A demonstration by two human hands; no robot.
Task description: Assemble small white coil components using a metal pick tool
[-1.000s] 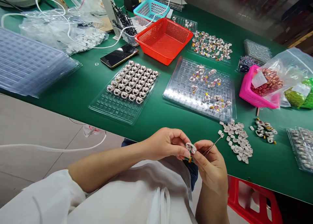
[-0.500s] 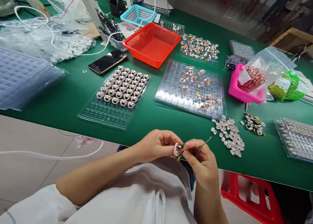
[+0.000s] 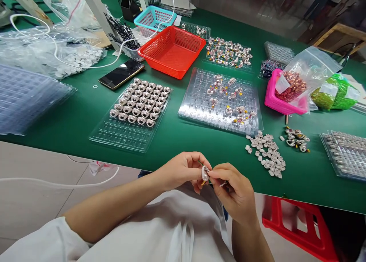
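Note:
My left hand pinches a small white curved shell, like an earbud housing, with a shiny silver part and a yellow-orange tab below. My right hand is closed against the shell's right side, its thumb and forefinger touching it. A thin metal tool is tucked in my right fingers; only a short piece of it shows. Beyond my hands, a clear tray bears rows of similar shells. To the right lies a loose pile of small white caps, with several dark and yellow assembled parts behind it.
A stack of clear trays bears scattered parts. Behind stand a red basket and a blue basket. A phone lies left of them. At right are a pink basket, filled trays and a red stool.
The shell has turned in my left fingers, so its silver side now shows. My right fingers have moved slightly left onto it, and the metal tool's long end has swung out of sight.

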